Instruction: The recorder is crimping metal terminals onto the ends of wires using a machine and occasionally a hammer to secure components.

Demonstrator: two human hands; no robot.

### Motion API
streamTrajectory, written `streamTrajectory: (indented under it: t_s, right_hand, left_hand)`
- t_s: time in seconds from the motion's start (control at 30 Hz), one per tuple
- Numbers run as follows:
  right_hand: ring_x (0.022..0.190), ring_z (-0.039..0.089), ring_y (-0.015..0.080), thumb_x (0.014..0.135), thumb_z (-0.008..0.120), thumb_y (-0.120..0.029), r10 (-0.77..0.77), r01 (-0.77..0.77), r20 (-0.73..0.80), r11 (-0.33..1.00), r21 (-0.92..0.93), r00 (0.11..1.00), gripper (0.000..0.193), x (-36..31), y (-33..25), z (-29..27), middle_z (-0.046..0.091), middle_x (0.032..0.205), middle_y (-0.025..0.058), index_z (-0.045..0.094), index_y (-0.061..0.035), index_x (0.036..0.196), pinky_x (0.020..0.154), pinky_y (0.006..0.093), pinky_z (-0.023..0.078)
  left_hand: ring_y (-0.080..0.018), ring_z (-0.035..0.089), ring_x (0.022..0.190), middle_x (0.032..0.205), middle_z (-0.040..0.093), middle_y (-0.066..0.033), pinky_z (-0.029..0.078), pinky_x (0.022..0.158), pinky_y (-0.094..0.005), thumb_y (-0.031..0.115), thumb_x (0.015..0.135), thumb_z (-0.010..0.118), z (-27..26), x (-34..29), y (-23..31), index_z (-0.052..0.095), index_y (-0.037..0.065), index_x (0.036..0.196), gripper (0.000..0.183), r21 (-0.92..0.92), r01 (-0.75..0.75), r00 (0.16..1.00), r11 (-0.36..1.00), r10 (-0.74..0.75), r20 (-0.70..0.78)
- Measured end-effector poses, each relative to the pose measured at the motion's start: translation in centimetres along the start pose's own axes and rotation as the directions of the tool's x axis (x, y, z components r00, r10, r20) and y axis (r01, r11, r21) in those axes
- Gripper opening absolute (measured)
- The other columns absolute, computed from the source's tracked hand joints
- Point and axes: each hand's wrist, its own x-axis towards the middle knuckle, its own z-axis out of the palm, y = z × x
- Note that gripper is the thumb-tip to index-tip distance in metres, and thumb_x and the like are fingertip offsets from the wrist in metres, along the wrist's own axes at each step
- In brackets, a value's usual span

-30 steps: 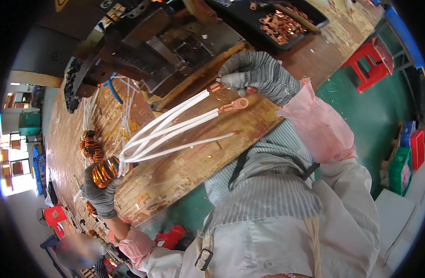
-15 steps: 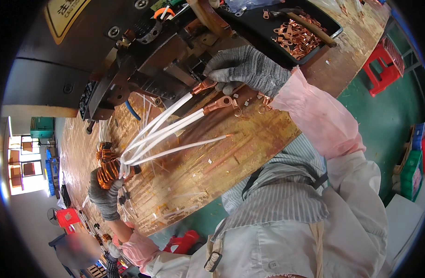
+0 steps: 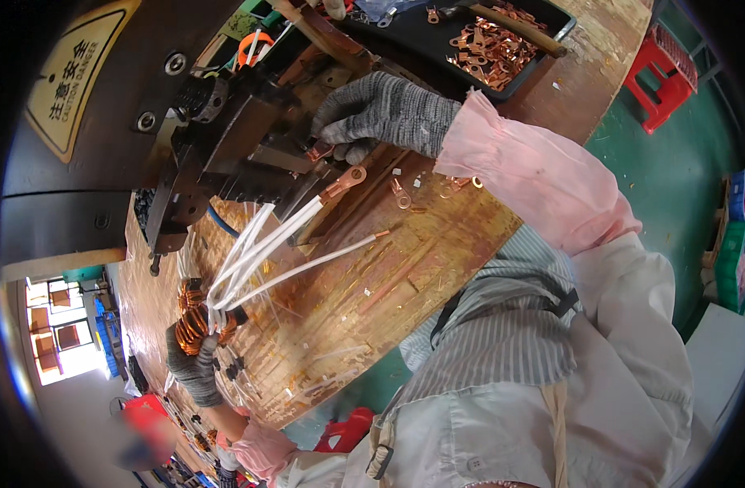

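Note:
My left hand (image 3: 195, 368), in a grey knit glove, is closed round a copper-wound coil (image 3: 193, 324) at the left of the bench. Several white wires (image 3: 254, 252) run from the coil up to the dark press (image 3: 254, 146). My right hand (image 3: 380, 114), gloved alike, pinches a copper cable lug (image 3: 320, 151) against the press's jaws. That lug's wire end is hidden by the press. Just below it, a second copper lug (image 3: 344, 184) sits on the ends of other white wires. One wire (image 3: 340, 250) ends in bare copper, without a lug.
A black tray (image 3: 502, 96) of loose copper lugs (image 3: 498, 49) stands beyond my right hand, a hammer handle (image 3: 519, 31) across it. Loose lugs (image 3: 401, 195) and wire scraps lie on the wooden bench (image 3: 421, 268). A red stool (image 3: 658, 81) stands at right; a blurred person (image 3: 145, 435) is at lower left.
My right hand has moved left with the lug, bringing it in against the press's jaws. The wires have shifted along with it. My left hand still grips the coil. The whole view has turned slightly.

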Motion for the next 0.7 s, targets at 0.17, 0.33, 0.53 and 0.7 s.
streamTrajectory:
  t_s: [0.17,0.33,0.53,0.7]
  right_hand:
    - [0.061,0.063,0.0176,0.075,0.064,-0.004,-0.009,0.010,-0.034,1.000,0.010,0.999,0.016,-0.3,-0.1,0.2,0.064,0.077,0.0130,0.062,0.0033,0.090,0.054,0.0247,0.055]
    - [0.060,0.063,0.0175,0.075,0.064,-0.004,-0.059,0.054,-0.072,0.996,-0.066,0.996,0.016,-1.2,-1.1,0.7,0.064,0.074,0.0131,0.062,0.0031,0.089,0.053,0.0248,0.055]
    - [0.058,0.059,0.0110,0.078,0.064,-0.016,-0.090,0.061,-0.078,0.949,-0.309,0.993,0.022,-1.4,-1.2,0.5,0.063,0.077,0.0079,0.061,-0.0008,0.094,0.056,0.0224,0.051]
    - [0.061,0.058,0.0096,0.080,0.062,-0.018,-0.224,0.139,-0.141,0.881,-0.452,0.964,0.021,-1.8,-1.1,-0.5,0.061,0.073,0.0046,0.061,-0.0031,0.095,0.057,0.0219,0.050]
  left_hand:
    - [-0.0121,0.053,0.084,0.092,0.056,-0.0038,0.042,0.077,-0.0257,0.026,0.064,0.078,-0.2,0.0,-0.5,0.050,0.000,0.103,0.054,-0.021,0.036,0.999,0.999,-0.036,0.011]
    - [-0.0125,0.053,0.083,0.092,0.057,-0.0044,0.043,0.076,-0.0253,0.024,0.064,0.077,-0.2,0.1,-0.3,0.050,-0.001,0.104,0.054,-0.003,0.012,1.000,1.000,-0.012,0.018]
    - [-0.0120,0.053,0.082,0.092,0.057,-0.0040,0.043,0.075,-0.0251,0.023,0.065,0.077,0.1,0.1,0.1,0.051,-0.001,0.103,0.051,-0.063,0.001,1.000,0.998,0.001,0.030]
    - [-0.0117,0.052,0.082,0.092,0.057,-0.0039,0.042,0.076,-0.0250,0.022,0.065,0.077,0.1,0.1,0.7,0.051,-0.001,0.103,0.051,-0.025,0.015,1.000,1.000,-0.015,0.020]
